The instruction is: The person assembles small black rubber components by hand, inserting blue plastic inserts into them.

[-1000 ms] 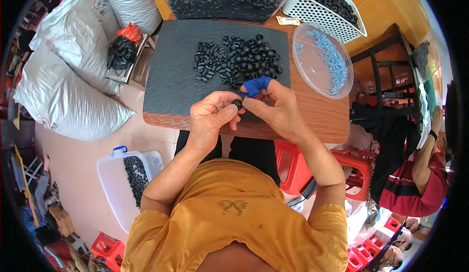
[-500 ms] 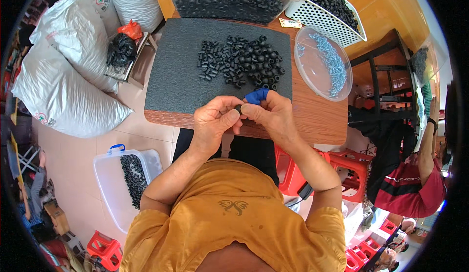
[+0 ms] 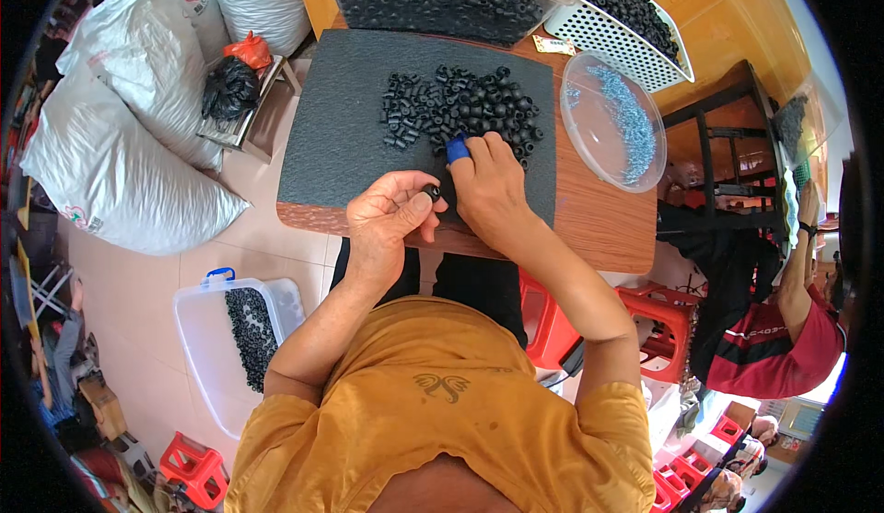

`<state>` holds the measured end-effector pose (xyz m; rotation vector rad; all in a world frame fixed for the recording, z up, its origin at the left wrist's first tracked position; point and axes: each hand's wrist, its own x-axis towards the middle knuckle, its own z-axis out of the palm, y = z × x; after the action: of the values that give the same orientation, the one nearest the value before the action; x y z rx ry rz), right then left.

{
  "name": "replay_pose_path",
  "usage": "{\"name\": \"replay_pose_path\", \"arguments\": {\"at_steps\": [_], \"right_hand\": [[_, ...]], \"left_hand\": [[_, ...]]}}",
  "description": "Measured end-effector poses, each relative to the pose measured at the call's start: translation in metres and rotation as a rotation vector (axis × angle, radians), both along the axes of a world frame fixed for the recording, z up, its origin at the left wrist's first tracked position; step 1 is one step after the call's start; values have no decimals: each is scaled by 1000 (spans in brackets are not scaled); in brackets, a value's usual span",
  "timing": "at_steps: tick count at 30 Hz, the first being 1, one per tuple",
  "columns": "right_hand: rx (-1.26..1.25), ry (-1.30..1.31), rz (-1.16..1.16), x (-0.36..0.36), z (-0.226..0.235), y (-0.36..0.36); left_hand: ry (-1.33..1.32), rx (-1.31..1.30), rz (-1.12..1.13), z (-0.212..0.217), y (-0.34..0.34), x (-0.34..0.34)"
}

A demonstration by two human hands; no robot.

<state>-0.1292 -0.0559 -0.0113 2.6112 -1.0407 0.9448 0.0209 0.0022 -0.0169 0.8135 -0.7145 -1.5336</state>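
My left hand (image 3: 382, 223) pinches a small black round part with a hole, like a bead (image 3: 430, 192), between thumb and fingertips above the mat's near edge. My right hand (image 3: 488, 186) is at the near side of a pile of black round parts (image 3: 493, 103), its fingers curled down. A blue cover (image 3: 457, 148) wraps one of its fingers; whatever the fingertips grip is hidden. Left of the round parts, small black tube-shaped pieces (image 3: 402, 112) lie on the dark grey foam mat (image 3: 322, 126).
Behind the mat are a clear bin (image 3: 442, 29) and a white perforated basket (image 3: 589, 36), both full of black parts. A round clear lid (image 3: 603, 149) with small bluish pieces lies right. White sacks (image 3: 129, 163) and a clear tub (image 3: 204, 329) stand left; red stools (image 3: 543, 329) are right.
My hands have come apart. The right has moved forward to the pile of round parts, while the left has shifted slightly left, still pinching a black part.
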Motion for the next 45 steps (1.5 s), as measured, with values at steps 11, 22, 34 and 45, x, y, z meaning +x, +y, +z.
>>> {"name": "replay_pose_path", "arguments": {"at_steps": [11,22,34,45], "right_hand": [[120,-149,-28,4,2,3],[318,-535,2,7,22,34],[114,-375,63,8,22,39],[48,-447,-18,11,19,39]], "left_hand": [[26,20,5,-2,-2,2],[138,45,40,12,-6,-9],[48,49,72,14,-6,-12],[151,76,68,20,-8,-20]]}}
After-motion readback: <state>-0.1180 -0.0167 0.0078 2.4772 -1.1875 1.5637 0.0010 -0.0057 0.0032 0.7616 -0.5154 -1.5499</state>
